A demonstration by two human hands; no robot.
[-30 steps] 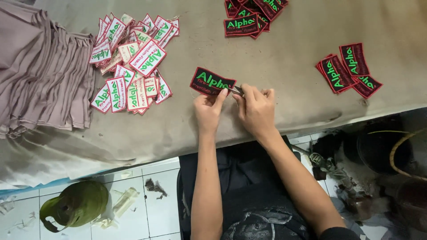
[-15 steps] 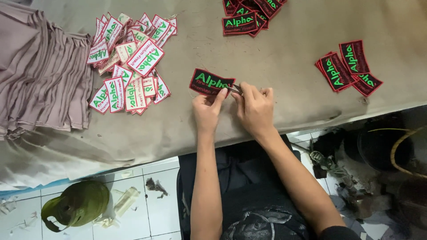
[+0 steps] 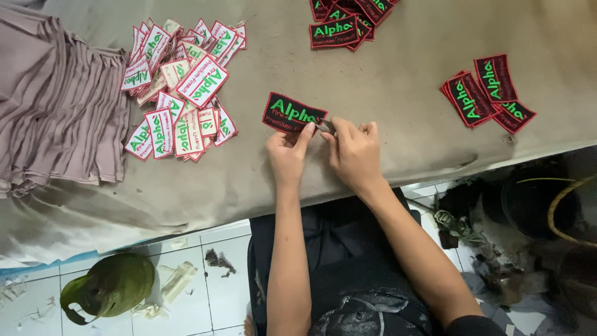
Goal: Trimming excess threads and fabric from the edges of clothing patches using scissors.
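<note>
- While it lay flat on the tabletop [image 3: 398, 81], the black embroidered patch [image 3: 292, 112] looked light, thin and floppy.
- The left hand [image 3: 287, 152] pinned its lower edge.
- The right hand [image 3: 353, 149] gripped a small metal tool [image 3: 324, 125] at its corner, the best hold.

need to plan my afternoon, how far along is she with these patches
Done, by the look of it: small groups of black patches lie face up at the right and at the top edge. In hand: one black patch, pinned by the left hand while the right hand works a small metal tool at its edge. Left: probably the larger face-down pile.
</note>
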